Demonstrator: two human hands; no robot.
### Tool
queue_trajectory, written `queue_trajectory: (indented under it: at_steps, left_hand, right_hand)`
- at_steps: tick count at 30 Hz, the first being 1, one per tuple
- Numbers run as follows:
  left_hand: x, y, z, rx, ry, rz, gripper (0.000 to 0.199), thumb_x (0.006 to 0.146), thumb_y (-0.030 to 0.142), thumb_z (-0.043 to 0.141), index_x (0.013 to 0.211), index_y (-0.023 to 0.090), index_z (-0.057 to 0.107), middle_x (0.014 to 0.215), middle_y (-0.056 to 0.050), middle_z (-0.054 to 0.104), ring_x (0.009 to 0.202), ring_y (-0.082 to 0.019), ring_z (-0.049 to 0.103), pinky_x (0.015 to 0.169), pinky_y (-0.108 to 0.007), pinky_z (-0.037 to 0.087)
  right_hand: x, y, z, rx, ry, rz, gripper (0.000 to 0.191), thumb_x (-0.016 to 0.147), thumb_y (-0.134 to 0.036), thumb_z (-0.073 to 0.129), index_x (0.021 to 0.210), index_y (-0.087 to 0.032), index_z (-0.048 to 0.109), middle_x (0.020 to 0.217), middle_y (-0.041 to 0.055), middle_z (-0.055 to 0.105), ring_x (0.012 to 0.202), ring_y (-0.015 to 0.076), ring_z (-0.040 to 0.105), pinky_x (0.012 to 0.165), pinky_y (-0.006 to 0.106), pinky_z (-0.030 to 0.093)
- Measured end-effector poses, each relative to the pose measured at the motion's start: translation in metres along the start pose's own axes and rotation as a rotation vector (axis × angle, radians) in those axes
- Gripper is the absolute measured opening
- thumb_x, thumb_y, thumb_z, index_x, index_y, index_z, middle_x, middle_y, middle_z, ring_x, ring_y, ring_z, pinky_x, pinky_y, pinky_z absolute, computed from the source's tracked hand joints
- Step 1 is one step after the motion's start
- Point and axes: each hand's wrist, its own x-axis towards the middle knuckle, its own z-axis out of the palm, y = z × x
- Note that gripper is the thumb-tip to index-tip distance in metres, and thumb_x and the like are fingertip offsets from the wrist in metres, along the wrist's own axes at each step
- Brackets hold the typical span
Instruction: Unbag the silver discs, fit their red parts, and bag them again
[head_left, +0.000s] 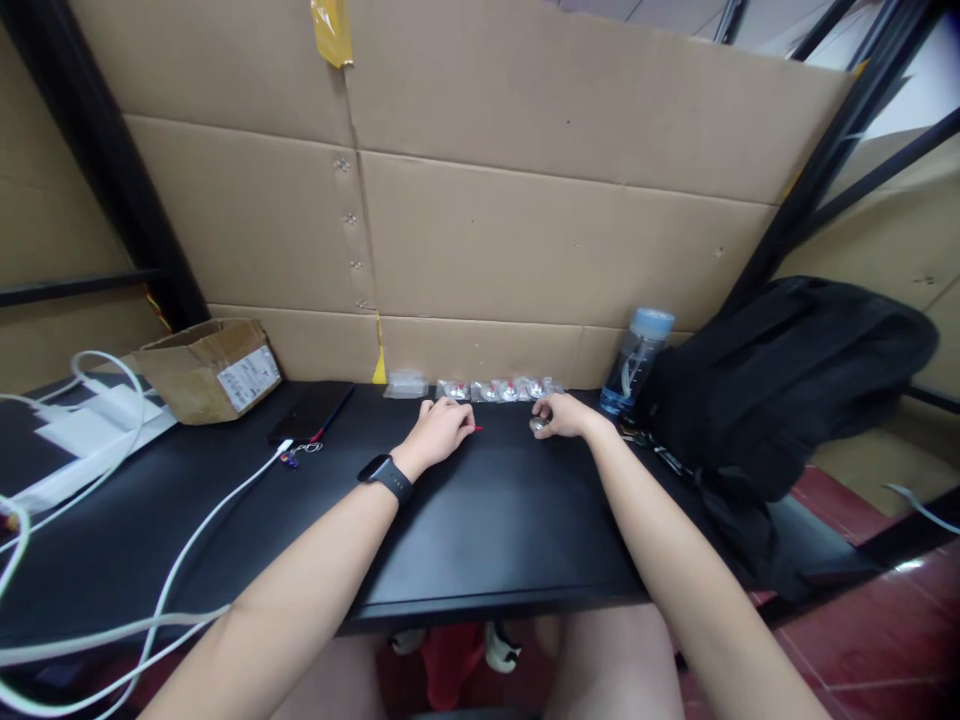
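Note:
My left hand (441, 432), with a dark watch on its wrist, is closed over the black table (495, 520). A small red piece (478, 429) sticks out at its fingertips. To the right, my right hand (559, 415) grips a small shiny round object (538, 424), too small to name, at the tabletop. Behind both hands, several small clear packets (499, 390) with red and silvery contents lie in a row along the cardboard wall. A clear plastic packet (406, 384) lies at the left end of that row.
An open cardboard box (202, 375), white power strip (90, 450) and white cables (176, 560) are on the left, near a dark phone (311, 412). A blue-lidded bottle (636, 362) and a black backpack (772, 390) stand on the right. Cardboard panels (525, 240) rise behind.

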Motion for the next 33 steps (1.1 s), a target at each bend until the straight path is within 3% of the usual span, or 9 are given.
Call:
queue_trajectory:
  at_steps: [5, 10, 16, 22, 28, 33]
  left_hand:
    - [-0.001, 0.016, -0.002, -0.091, 0.045, -0.023, 0.005, 0.092, 0.028, 0.066, 0.088, 0.025, 0.066, 0.099, -0.001, 0.074, 0.108, -0.024, 0.059, 0.095, -0.040, 0.030]
    - [0.000, 0.025, -0.007, -0.145, 0.085, -0.081, 0.010, 0.092, 0.034, 0.068, 0.097, 0.030, 0.075, 0.101, -0.002, 0.077, 0.112, -0.027, 0.058, 0.098, -0.044, 0.029]
    - [0.000, 0.033, -0.014, -0.231, 0.177, -0.146, 0.011, 0.092, 0.036, 0.067, 0.092, 0.031, 0.077, 0.104, 0.001, 0.077, 0.109, -0.026, 0.061, 0.099, -0.043, 0.033]
    - [0.002, 0.034, -0.013, -0.353, 0.240, -0.184, 0.009, 0.090, 0.028, 0.067, 0.093, 0.027, 0.075, 0.114, -0.002, 0.071, 0.115, -0.024, 0.061, 0.099, -0.040, 0.043]
    - [0.004, 0.029, -0.006, -0.435, 0.242, -0.177, 0.008, 0.090, 0.026, 0.067, 0.092, 0.024, 0.074, 0.115, -0.004, 0.068, 0.114, -0.024, 0.062, 0.100, -0.038, 0.046]
    - [0.004, 0.030, -0.003, -0.466, 0.312, -0.142, 0.007, 0.089, 0.023, 0.068, 0.090, 0.023, 0.074, 0.108, -0.004, 0.068, 0.106, -0.021, 0.064, 0.098, -0.036, 0.048]
  right_hand:
    - [-0.005, 0.004, 0.009, 0.071, 0.106, -0.045, 0.038, 0.068, -0.025, 0.085, 0.103, -0.020, 0.073, 0.094, 0.0036, 0.076, 0.085, 0.0200, 0.071, 0.080, 0.029, 0.051]
    - [-0.014, 0.012, 0.011, 0.256, 0.203, -0.096, 0.043, 0.073, -0.029, 0.083, 0.112, -0.020, 0.069, 0.098, 0.0045, 0.076, 0.077, 0.0171, 0.070, 0.077, 0.030, 0.054]
    - [-0.019, -0.028, 0.017, 0.739, 0.270, -0.275, 0.052, 0.071, -0.037, 0.083, 0.117, -0.022, 0.065, 0.120, 0.0093, 0.070, 0.083, 0.0195, 0.072, 0.066, 0.031, 0.059]
    - [-0.022, -0.076, 0.036, 0.877, 0.330, -0.407, 0.049, 0.071, -0.041, 0.084, 0.114, -0.023, 0.067, 0.121, 0.0089, 0.071, 0.100, 0.0218, 0.071, 0.081, 0.032, 0.059]
    - [-0.023, -0.081, 0.041, 0.909, 0.342, -0.433, 0.052, 0.070, -0.043, 0.086, 0.114, -0.024, 0.067, 0.119, 0.0089, 0.072, 0.103, 0.0231, 0.071, 0.083, 0.034, 0.058]
    - [-0.022, -0.083, 0.042, 1.017, 0.334, -0.385, 0.051, 0.065, -0.046, 0.088, 0.103, -0.023, 0.063, 0.119, 0.0087, 0.071, 0.099, 0.0223, 0.072, 0.083, 0.033, 0.058]
